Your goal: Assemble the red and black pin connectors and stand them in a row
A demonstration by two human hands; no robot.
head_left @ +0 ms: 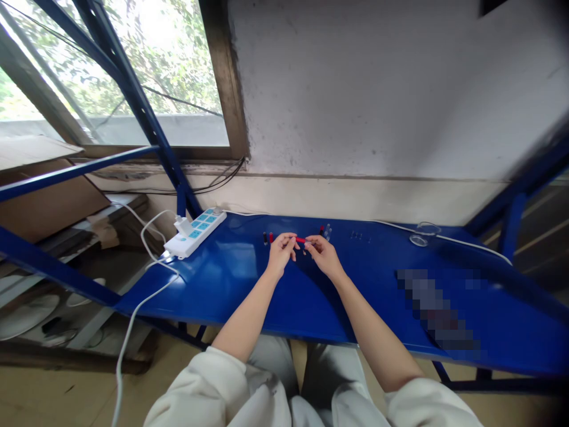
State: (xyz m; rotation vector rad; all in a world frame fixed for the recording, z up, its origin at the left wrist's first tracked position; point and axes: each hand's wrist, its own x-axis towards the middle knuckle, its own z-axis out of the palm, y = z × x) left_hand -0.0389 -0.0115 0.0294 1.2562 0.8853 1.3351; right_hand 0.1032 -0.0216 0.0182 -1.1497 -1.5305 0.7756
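Observation:
Both hands meet over the far middle of a blue metal shelf (249, 290). My left hand (281, 249) and my right hand (320, 251) pinch the two ends of a small red tube-like piece (301, 239) held between their fingertips. Just beyond the left hand stand a small black piece (265, 238) and a small red piece (271, 237). Behind the right hand stand another dark-and-red piece (322, 230) and clear little tubes (328, 231). A row of tiny dark parts (359, 236) lies further right.
A white power strip with blue sockets (195, 232) lies at the shelf's left back corner, its white cable (133, 320) hanging off the edge. A thin white wire and a clear ring (418, 239) lie at the back right. Blue rack struts (146, 112) cross the window on the left.

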